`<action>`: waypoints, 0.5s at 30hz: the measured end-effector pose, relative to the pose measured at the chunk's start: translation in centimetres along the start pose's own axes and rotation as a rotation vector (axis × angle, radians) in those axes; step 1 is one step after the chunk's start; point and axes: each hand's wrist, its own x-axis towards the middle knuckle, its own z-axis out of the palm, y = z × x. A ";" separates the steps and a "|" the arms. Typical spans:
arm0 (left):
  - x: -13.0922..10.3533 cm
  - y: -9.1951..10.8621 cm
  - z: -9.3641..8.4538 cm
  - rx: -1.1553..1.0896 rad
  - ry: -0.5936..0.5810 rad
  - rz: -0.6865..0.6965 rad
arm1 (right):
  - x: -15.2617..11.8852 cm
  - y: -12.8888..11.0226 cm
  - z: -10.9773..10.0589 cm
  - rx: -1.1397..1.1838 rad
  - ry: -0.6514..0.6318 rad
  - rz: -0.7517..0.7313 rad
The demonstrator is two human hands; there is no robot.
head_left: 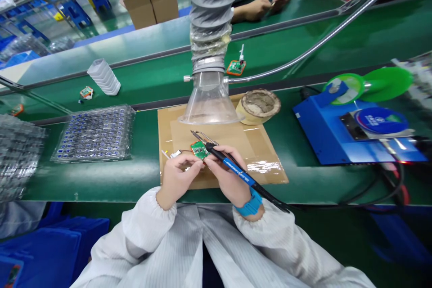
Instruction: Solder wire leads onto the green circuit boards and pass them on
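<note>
Between my fingers is a small green circuit board with an orange edge, held over a tape-covered cardboard sheet. My left hand pinches the board's left and near side; a thin wire and a white connector stick out beside those fingers. My right hand has a blue and black soldering iron lying across it, its tip pointing away over the board. The fingertips of that hand also touch the board's near right edge. A clear fume hood hangs just beyond the board.
Behind the sheet stands a round pot. A blue soldering station with a green solder reel is at right. Clear trays lie at left. On the conveyor are stacked white cups and boards. Another person's hands work opposite.
</note>
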 end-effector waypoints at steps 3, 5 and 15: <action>0.0 0.0 0.1 -0.004 0.001 0.002 | 0.0 -0.1 0.0 0.007 -0.005 -0.003; 0.0 0.1 0.1 0.000 -0.009 0.000 | 0.1 -0.2 0.0 0.010 0.005 -0.002; -0.2 -0.1 0.1 0.058 -0.038 0.006 | 0.1 -0.6 0.1 0.060 -0.049 0.009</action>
